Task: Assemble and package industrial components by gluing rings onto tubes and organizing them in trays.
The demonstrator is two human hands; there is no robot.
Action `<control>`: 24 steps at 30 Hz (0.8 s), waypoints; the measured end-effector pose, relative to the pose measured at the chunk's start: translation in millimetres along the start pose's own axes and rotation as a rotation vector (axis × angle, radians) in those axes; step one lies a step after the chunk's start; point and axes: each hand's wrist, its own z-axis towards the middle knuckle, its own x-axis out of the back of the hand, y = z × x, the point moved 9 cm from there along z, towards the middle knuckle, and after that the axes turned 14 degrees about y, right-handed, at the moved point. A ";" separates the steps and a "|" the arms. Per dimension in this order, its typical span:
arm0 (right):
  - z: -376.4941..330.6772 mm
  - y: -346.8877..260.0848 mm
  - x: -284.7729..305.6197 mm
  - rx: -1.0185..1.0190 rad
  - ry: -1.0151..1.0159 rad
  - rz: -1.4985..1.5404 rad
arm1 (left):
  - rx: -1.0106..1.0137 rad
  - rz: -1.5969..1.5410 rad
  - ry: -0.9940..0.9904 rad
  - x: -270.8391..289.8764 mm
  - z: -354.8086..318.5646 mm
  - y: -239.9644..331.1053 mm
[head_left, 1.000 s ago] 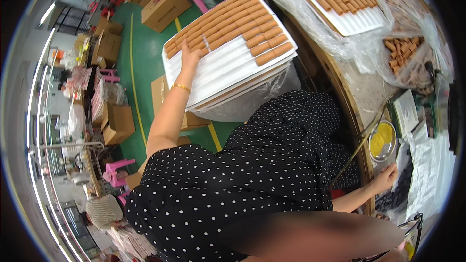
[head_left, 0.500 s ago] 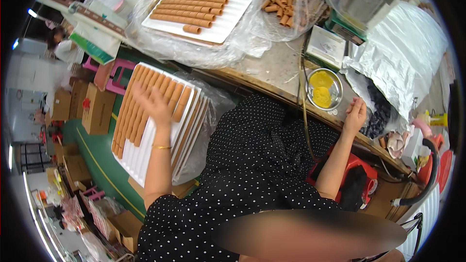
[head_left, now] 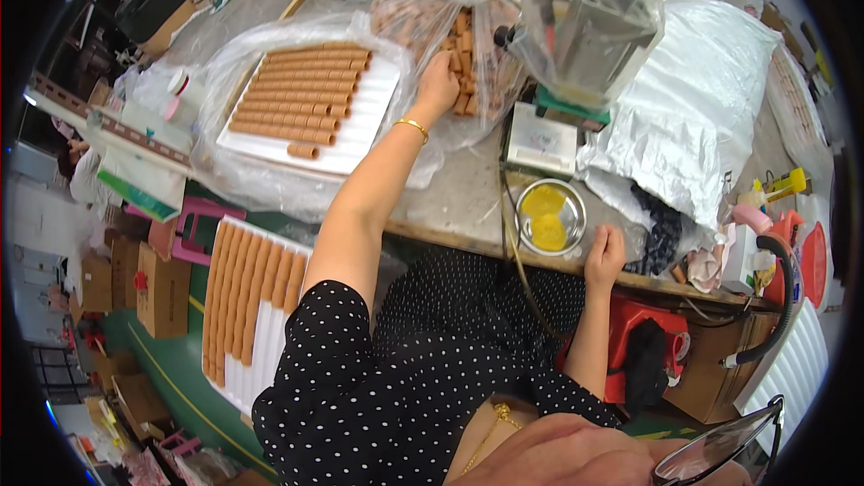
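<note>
Rolls [head_left: 243,292] lie in rows on a white tray at 8 o'clock, below the table [head_left: 468,207] edge. At 11 o'clock a second tray of rolls [head_left: 310,99] sits in clear plastic. The left hand [head_left: 438,83] reaches a bag of loose rolls [head_left: 463,45] at 12 — grip curled on them, its tightness unclear. The right hand [head_left: 605,255] rests on the table edge at 3 o'clock — grip loose, empty, beside a steel bowl of yellow liquid [head_left: 549,216].
</note>
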 end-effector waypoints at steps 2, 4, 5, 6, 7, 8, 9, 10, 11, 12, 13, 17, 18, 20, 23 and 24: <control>0.7 -5.1 -1.6 -0.001 0.002 0.009 | -0.019 0.012 -0.018 -14.9 29.1 -11.9; 0.8 -4.4 2.4 -0.016 -0.001 -0.002 | 0.022 0.208 0.032 -23.6 55.9 -18.8; 1.3 -6.5 6.4 -0.014 0.009 -0.013 | -0.033 0.364 0.172 -31.8 68.8 -33.8; 1.0 -3.3 9.5 -0.038 0.024 -0.033 | -0.042 0.343 0.163 -43.8 78.3 -30.2; 1.3 -1.7 4.3 -0.049 0.014 -0.028 | 0.126 0.318 0.079 -37.2 86.4 -44.6; 1.9 -1.0 -0.8 -0.043 0.005 -0.019 | 0.295 0.289 -0.006 -29.6 91.8 -57.1; 1.8 -0.1 -2.5 -0.057 -0.008 -0.012 | 0.497 0.266 -0.303 -34.4 90.7 -57.0; 1.7 1.1 -3.8 -0.071 -0.022 -0.005 | 0.501 0.266 -0.300 -46.5 91.4 -70.8; 1.9 1.6 -4.1 -0.080 -0.039 -0.011 | 0.355 0.383 0.014 -42.2 104.8 -81.7; 2.2 0.2 -3.4 -0.081 -0.045 -0.010 | 0.199 0.494 0.322 -31.4 108.2 -74.6; 3.3 -0.2 -2.2 -0.083 -0.029 -0.016 | 0.187 0.437 0.268 -19.3 111.9 -29.7; 5.3 -1.9 -2.9 -0.108 -0.039 -0.015 | 0.198 0.377 -0.151 -46.2 122.9 -61.6; 6.5 -1.4 -3.2 -0.107 -0.035 -0.010 | 0.205 0.385 -0.148 -52.4 122.4 -77.2; 7.5 -0.5 -5.8 -0.107 -0.037 0.001 | 0.255 0.345 0.546 -18.6 117.9 -107.1; 3.4 7.4 -3.3 -0.155 -0.044 -0.028 | 0.604 0.016 0.250 -36.3 113.9 -112.2; 5.0 5.4 -3.1 -0.137 -0.035 -0.023 | 0.802 -0.065 0.109 -33.9 106.9 -97.5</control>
